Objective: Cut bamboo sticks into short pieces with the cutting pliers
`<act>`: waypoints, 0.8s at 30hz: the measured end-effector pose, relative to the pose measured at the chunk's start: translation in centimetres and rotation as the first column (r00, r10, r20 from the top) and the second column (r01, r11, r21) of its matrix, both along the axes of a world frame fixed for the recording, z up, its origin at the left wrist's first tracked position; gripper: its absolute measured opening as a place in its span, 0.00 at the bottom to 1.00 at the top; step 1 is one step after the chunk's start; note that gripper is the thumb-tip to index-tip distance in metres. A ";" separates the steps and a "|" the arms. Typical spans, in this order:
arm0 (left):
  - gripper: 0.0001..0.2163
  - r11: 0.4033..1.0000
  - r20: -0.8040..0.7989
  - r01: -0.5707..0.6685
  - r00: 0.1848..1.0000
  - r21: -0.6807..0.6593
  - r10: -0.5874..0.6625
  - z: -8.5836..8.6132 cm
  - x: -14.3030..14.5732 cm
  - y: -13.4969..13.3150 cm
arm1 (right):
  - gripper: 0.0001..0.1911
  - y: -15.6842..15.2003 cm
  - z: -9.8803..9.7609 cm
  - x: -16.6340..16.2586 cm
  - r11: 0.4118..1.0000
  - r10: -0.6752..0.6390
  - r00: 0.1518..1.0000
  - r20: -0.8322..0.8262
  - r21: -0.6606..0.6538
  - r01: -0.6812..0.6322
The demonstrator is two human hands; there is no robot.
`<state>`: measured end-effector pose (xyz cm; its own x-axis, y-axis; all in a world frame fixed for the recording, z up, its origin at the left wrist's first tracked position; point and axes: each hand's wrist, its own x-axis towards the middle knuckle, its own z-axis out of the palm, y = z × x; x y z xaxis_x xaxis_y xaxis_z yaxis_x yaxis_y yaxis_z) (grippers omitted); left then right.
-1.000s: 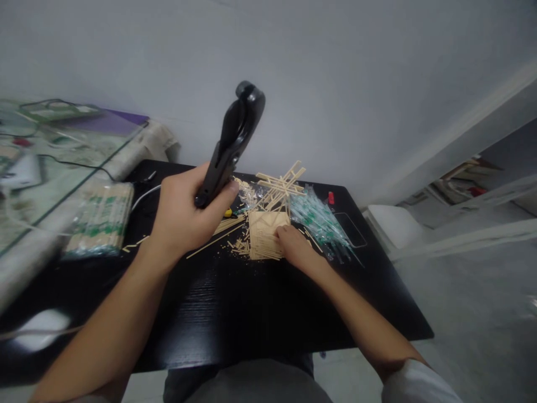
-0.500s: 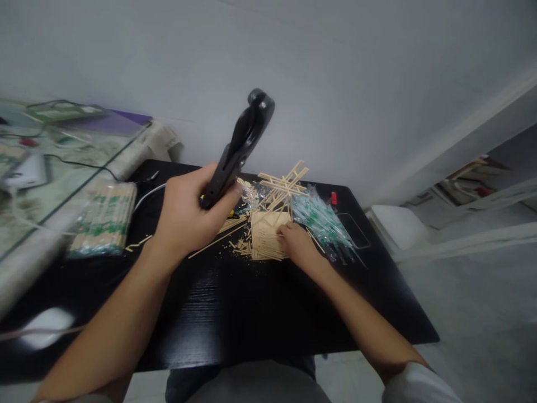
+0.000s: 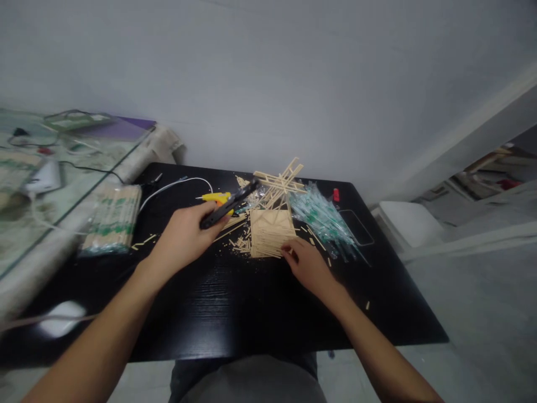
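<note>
My left hand [image 3: 187,232] is wrapped round a long black hand tool [image 3: 230,206], whose far end points up and to the right. Just beyond that hand lies a yellow glue gun [image 3: 218,197], partly hidden by the tool. My right hand [image 3: 308,266] has its thumb and fingertips drawn together at the near right corner of a square panel of thin wooden sticks [image 3: 271,232]. What is between those fingertips, if anything, is too small to make out. Behind the panel stands a lattice frame of glued sticks [image 3: 281,184].
Short offcuts [image 3: 241,244] lie left of the panel. A plastic bag with green print [image 3: 321,215] is on the right, near a red object [image 3: 336,195]. A packet of sticks [image 3: 113,218] and a white cable [image 3: 176,182] are at left on the black table [image 3: 235,319].
My left hand has come down with the black tool, which now lies flatter, and the glue gun shows. My right hand has shifted towards me. Small stick pieces now show on the right.
</note>
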<state>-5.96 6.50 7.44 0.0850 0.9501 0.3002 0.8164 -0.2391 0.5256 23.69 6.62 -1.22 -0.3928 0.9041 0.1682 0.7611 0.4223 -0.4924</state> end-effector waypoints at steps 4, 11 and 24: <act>0.14 0.955 -0.234 -0.218 0.957 -0.203 0.169 -4.0 -2.0 -1.5 | 0.06 -2.9 -0.5 0.6 0.988 0.099 0.954 -0.284 -0.089 -0.129; 0.17 0.868 -0.424 -0.379 0.877 -0.321 0.226 -8.8 -4.3 -2.5 | 0.06 -5.2 -0.6 0.4 0.976 0.112 0.906 -0.409 -0.127 -0.178; 0.23 0.839 -0.471 -0.321 0.878 -0.439 0.090 -9.8 -4.9 -3.2 | 0.07 -1.6 6.6 4.2 0.972 -0.234 0.634 -0.737 -0.174 0.156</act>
